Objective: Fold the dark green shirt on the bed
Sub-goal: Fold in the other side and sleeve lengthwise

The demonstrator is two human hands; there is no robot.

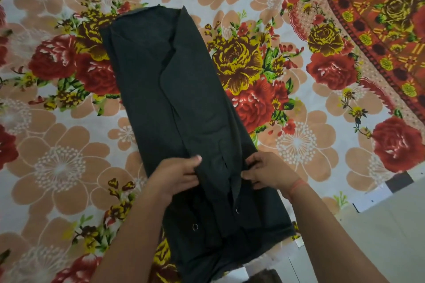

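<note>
Floral bedsheet [57, 145] in red, peach and yellow, spread wide. At centre, dark green shirt [174, 87], folded into a long narrow strip, flat on the sheet. Near its close end, left hand [177, 174] pinching a fold of cloth; just right, right hand [266, 172] gripping the strip's right edge, red thread [297, 185] at the wrist. Pale floor [379, 225] at lower right.

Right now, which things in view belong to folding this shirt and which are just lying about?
In the job: dark green shirt, folded into a long strip; left hand and right hand, both gripping its fabric toward the near end; floral bedsheet under it.
Just there: red patterned border at far right; pale floor; red thread on the right wrist.
</note>
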